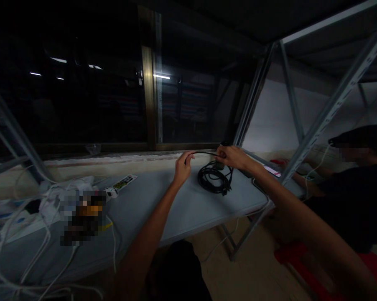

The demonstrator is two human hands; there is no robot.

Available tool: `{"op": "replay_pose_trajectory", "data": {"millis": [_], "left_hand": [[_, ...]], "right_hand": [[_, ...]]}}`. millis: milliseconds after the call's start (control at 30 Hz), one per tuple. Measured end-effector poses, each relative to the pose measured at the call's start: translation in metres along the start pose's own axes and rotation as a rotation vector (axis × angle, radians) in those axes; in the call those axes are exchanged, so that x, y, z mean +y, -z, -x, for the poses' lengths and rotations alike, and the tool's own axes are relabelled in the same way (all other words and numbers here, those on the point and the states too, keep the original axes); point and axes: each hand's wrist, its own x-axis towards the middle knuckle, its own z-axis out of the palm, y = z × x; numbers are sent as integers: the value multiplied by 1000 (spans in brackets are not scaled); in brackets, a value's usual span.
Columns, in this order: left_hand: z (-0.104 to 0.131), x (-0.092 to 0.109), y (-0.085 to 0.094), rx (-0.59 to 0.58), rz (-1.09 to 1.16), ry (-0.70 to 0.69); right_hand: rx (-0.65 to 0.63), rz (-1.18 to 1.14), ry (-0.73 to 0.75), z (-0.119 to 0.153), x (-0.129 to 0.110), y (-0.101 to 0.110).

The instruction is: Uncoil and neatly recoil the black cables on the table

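A black cable [214,177] lies in a loose coil on the grey table [182,209], its connector end at the coil's lower right. One length of it rises off the table and arches between my two hands. My left hand [184,166] pinches this length left of the coil. Above the coil, my right hand [230,156] has its fingers closed round the cable. Behind my right hand stands a dark object, mostly hidden.
White cables [44,238] and plastic bags [50,205] cover the table's left side, beside a small box [124,182]. A clear cup [93,148] sits on the window sill. Metal shelf posts [329,100] slant at the right, where another person in black [351,196] sits.
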Motion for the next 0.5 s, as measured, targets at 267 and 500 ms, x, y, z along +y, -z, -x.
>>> {"op": "replay_pose_trajectory", "data": {"millis": [267, 500], "left_hand": [[-176, 42, 62, 106, -234, -239], [-267, 91, 168, 154, -377, -223]], "right_hand": [[5, -81, -173, -26, 51, 45], [22, -366, -181, 2, 76, 67]]}}
